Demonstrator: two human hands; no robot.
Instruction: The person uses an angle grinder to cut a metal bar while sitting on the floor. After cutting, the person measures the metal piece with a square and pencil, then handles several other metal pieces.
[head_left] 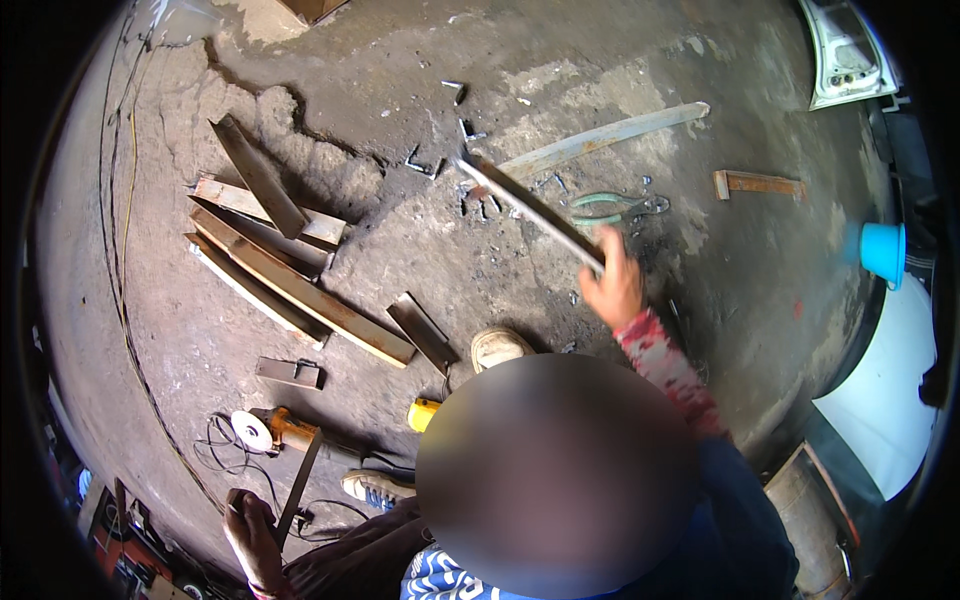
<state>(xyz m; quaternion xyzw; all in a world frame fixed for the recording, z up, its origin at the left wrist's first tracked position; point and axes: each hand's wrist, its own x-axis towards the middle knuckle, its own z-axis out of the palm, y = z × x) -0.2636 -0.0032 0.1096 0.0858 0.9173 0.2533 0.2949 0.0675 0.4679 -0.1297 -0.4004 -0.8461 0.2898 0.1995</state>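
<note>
My right hand (616, 285) is closed around the near end of a narrow metal bar (535, 212), which slants toward the upper left above the floor. Green-handled pliers (618, 207) lie just beyond that hand, with small metal scraps around them. A longer pale flat strip (610, 137) rests behind the bar. At the lower left, my left hand (250, 535) has its fingers curled, at the lower end of a dark flat metal piece (300, 487). The exact grip there is partly hidden. An orange angle grinder (292, 430) with a white disc sits on the floor beyond this piece.
Several rusty angle-iron lengths (300, 285) are piled at left, with a short channel (423, 330) and a small piece (289, 373) nearer. Cables (128, 300) run down the left. A rusty bracket (760, 184), a blue bucket (883, 254) and a white panel (885, 390) are at right.
</note>
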